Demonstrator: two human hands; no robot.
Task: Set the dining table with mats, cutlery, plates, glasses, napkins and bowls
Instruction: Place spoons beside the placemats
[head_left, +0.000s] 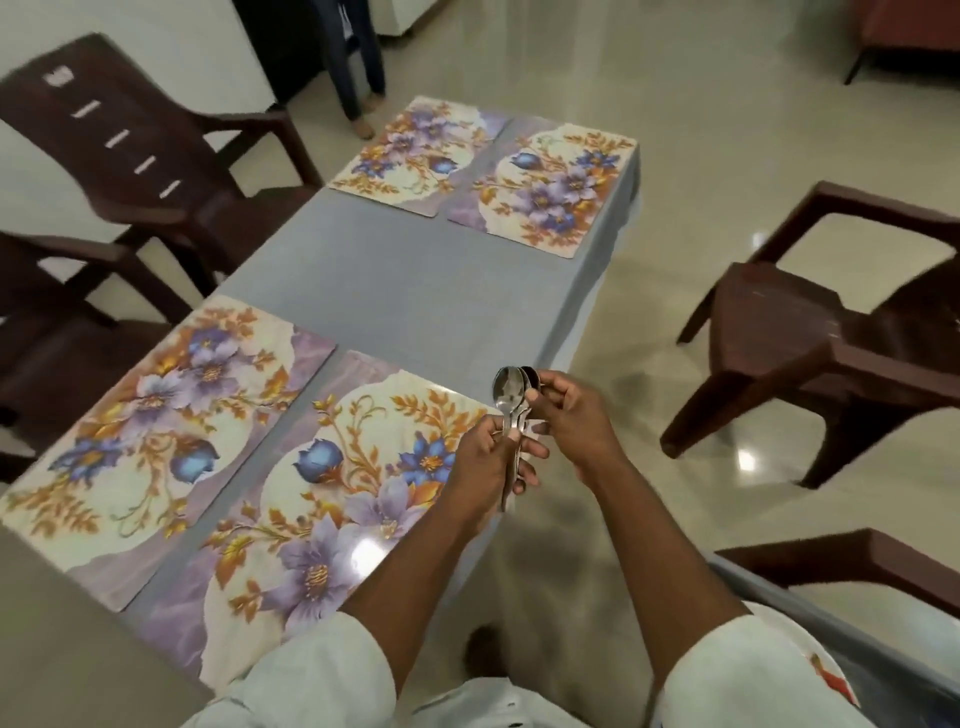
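gripping a bunch of spoons (511, 415) by the handles in the left hand (488, 457), bowls up, just past the table's near right corner beside the near right mat (332, 499). pinching the top spoon bowl with the right hand (571, 421), apparently to peel one off.

risks, as judged: could slip and clatter to the floor, since the bunch hangs over the table (415, 280) edge rather than above the cloth; could drag two spoons out together, nested as they are; could skew the glossy mat if a spoon is dropped hard on it.

counted: four floral mats, two near, two far (415, 150) (545, 187), all bare. spoons at least three, exact number hard to tell from overlap. no glasses, napkins or bowls on the table. a plate (810, 670) just visible at lower right. four brown chairs (130, 145) in part view.
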